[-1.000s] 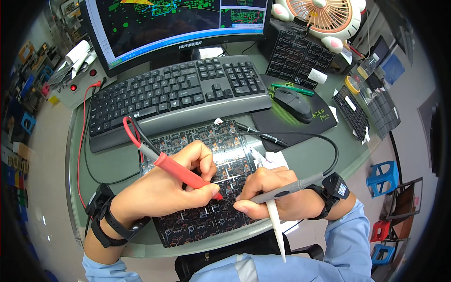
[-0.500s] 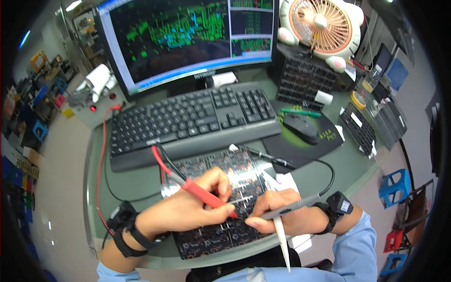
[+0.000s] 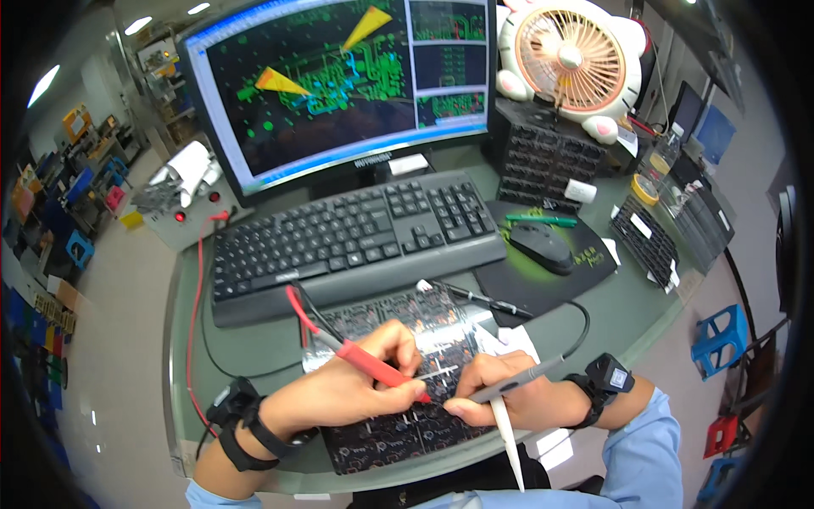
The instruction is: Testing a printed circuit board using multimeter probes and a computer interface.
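A dark panel of circuit boards [image 3: 381, 445] lies at the desk's near edge, under both hands. My left hand [image 3: 335, 392] is closed round a red test probe [image 3: 371, 365], whose tip points down at the board. Beside it, my right hand [image 3: 530, 407] pinches a grey test probe [image 3: 532, 373] with a black lead. A white tapered stick [image 3: 509, 441] also sticks out below that hand, pointing toward me. My fingers hide the grey probe's tip, and contact of either tip with the board cannot be made out.
Behind the board stand a black keyboard [image 3: 356, 233] and a monitor [image 3: 314, 93] with a green circuit layout. To the right are a mouse [image 3: 541, 247], a pen [image 3: 487, 299] and a fan [image 3: 570, 58]. The red lead [image 3: 197, 314] runs to a grey box [image 3: 182, 225].
Two yellow wedge shapes now show on the monitor's layout. The whole scene sits slightly lower in view. Both hands keep their grips over the board with little visible movement.
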